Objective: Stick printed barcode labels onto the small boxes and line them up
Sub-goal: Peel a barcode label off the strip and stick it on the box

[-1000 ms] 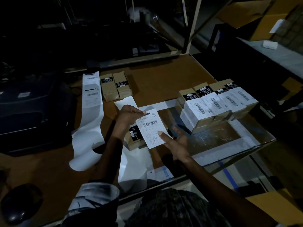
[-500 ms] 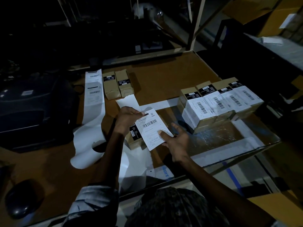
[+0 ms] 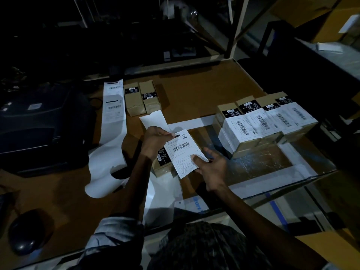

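A white barcode label (image 3: 183, 151) lies across the top of a small brown box (image 3: 161, 164) at the table's middle. My left hand (image 3: 155, 140) pinches the label's upper left corner. My right hand (image 3: 211, 165) holds the lower right edge, thumb on top. To the right stands a row of several labelled boxes (image 3: 266, 121), stacked in two layers. Two unlabelled boxes (image 3: 142, 99) stand side by side at the back. A long strip of printed labels (image 3: 114, 114) runs down the table on the left.
A dark label printer (image 3: 39, 125) sits at the left. Empty white backing paper (image 3: 161, 195) curls under my arms, and a torn piece (image 3: 153, 119) lies behind my left hand. A dark round object (image 3: 29, 232) rests at the near left. The table's right edge (image 3: 292, 184) drops off.
Both hands and the label stay on the box in nearly the same pose. The camera has shifted slightly.
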Action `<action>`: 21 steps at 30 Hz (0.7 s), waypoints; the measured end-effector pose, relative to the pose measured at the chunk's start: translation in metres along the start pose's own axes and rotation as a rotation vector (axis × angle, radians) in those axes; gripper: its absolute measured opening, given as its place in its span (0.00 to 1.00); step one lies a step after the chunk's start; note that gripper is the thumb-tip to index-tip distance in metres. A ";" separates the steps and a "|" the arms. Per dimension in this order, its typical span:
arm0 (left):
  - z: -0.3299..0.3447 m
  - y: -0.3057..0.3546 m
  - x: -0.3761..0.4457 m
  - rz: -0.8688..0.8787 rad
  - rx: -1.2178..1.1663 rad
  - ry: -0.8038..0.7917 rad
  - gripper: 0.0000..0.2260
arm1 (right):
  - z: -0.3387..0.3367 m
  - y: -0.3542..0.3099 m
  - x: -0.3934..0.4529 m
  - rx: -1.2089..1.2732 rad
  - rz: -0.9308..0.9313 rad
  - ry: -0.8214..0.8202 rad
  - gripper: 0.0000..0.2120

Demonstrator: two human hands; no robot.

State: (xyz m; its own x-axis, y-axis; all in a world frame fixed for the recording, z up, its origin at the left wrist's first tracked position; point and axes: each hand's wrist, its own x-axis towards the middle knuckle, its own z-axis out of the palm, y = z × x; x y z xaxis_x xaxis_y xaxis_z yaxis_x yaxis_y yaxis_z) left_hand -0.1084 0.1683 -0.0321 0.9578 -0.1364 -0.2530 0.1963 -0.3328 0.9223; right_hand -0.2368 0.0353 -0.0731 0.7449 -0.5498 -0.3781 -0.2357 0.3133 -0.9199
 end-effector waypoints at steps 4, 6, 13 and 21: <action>0.001 0.002 -0.003 -0.004 -0.021 0.020 0.15 | 0.000 0.003 0.001 -0.005 0.001 -0.007 0.22; 0.002 0.002 -0.003 -0.005 -0.018 0.024 0.15 | 0.000 0.003 0.001 -0.003 -0.002 -0.007 0.22; 0.003 0.001 0.000 -0.010 -0.008 0.048 0.16 | -0.002 0.001 -0.001 0.013 -0.022 -0.029 0.19; 0.005 -0.001 0.000 0.001 -0.002 0.047 0.18 | -0.001 -0.002 -0.004 -0.014 -0.037 -0.023 0.15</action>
State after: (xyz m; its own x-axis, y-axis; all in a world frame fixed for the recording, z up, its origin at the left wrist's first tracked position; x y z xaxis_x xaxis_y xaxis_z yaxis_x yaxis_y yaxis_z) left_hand -0.1092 0.1640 -0.0350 0.9669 -0.0929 -0.2378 0.1953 -0.3307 0.9233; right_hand -0.2400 0.0360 -0.0694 0.7673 -0.5426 -0.3418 -0.2168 0.2822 -0.9345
